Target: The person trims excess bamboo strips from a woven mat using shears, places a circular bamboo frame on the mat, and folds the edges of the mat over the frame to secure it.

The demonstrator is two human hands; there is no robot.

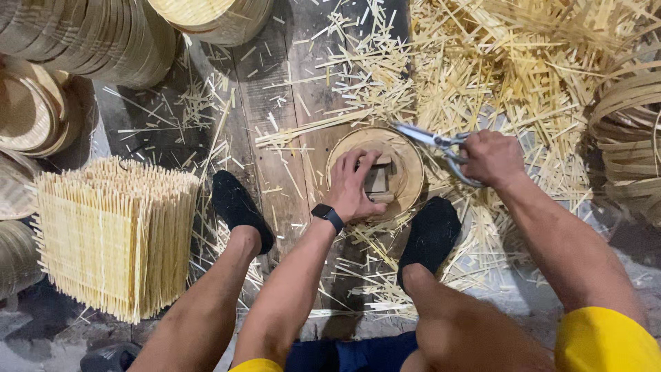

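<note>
Knees and bare legs fill the bottom edge, yellow sleeves at the corners; person sits over a wooden plank floor [275, 89].

Biggest item: loose heap of cut bamboo strips [496, 69], upper right, spilling down around both feet. Next: stack of woven bamboo mats [117, 234] at left, standing on the floor, strip ends up. Stacks of round bamboo rims [89, 34] top left, more hoops [630, 131] at the right edge.

Two feet in black socks: left foot [237, 207] beside the mat stack, right foot [430, 234] just below the work piece.

Work piece: round bamboo steamer frame [406, 162], flat on the planks between the feet, centre of view. Small wooden block [376, 180] sits inside it.

Left hand [354, 186], black smartwatch [328, 215] on the wrist, pressed down on the frame's middle, fingers spread and curled over the block, palm down.

Right hand [492, 158] closed tight around the handles of metal shears [430, 141]. Blades point left, slightly parted, tips at the frame's upper rim. Can't tell if the blades have a strip between them.
</note>
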